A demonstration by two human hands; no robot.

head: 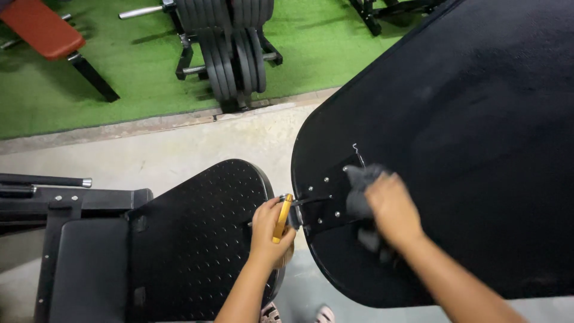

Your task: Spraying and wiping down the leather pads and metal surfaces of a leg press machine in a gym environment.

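Down at the bottom edge, two shoe tips (299, 314) poke out over the pale concrete floor (197, 146). Just above them the left hand (270, 230) is curled tight around a yellow handle (281, 218). That handle sticks up out of the fist, and its top end meets a small metal part at the edge of the big black pad (478, 119). Under this hand lies a black seat with little holes (191, 239) all over it. Next to that seat, on the left side, sits a smooth black cushion (89, 269) on a black metal frame (60, 206).

Across from the left hand, the right hand (391, 209) presses a gray cloth (359, 188) flat against the big black pad. Its fingers are closed over the cloth, so the cloth bunches up and peeks out above and below the hand. Right beside the cloth is a black metal plate (326, 200) with small silver bolts, and it sits between the two hands. A thin white thread (357, 151) (or maybe a scratch, it is too small to tell) shows just above the cloth.

Farther away, past the concrete, green turf (107, 66) covers the ground. A rack of dark weight plates (230, 42) stands on it. Off in the top left corner is a red padded bench (42, 27) with a black leg.
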